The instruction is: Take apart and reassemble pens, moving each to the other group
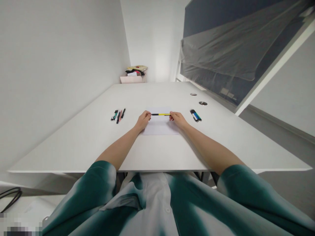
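Observation:
A yellow and black pen (161,114) lies level between my two hands, above a sheet of white paper (161,128). My left hand (143,120) pinches its black end. The yellow end is in the fingers of my right hand (178,119), which are closed around it. To the left of the paper sits a loose group of several pens (118,116), black, teal and pink. Right of it, several more pens (196,115) in black, blue, white and green lie side by side, slanted.
The white table (157,154) stretches away from my body. Two round cable holes (203,103) are set near its right edge. At the far end stands a pale pink box (131,79) with cloth-like items on top. A dark panel under plastic film (221,55) rises on the right.

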`<state>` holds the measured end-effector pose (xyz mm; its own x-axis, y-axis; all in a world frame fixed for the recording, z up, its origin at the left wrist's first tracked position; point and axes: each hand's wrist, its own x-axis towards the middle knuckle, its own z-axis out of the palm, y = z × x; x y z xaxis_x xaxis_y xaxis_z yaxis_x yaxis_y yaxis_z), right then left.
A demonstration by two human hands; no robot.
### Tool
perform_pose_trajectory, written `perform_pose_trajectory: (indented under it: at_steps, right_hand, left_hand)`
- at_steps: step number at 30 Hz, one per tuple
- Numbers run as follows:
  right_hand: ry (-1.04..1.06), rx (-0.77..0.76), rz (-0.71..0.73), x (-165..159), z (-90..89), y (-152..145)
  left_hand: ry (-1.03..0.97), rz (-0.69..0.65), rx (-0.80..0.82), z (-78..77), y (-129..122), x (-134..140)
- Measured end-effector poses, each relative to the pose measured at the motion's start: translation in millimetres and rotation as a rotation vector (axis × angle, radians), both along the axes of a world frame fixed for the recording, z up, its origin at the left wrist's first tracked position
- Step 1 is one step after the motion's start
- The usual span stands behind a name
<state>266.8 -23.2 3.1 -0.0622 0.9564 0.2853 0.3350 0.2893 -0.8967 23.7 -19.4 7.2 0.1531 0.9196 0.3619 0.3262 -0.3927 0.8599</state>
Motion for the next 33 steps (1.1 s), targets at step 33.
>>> perform_pose_trajectory:
  at_steps: [33]
  right_hand:
    - [-0.034, 0.079, -0.026, -3.7, -6.6, 0.0]
  left_hand:
    - [0.244, -0.035, 0.058, 3.5, -4.0, -4.1]
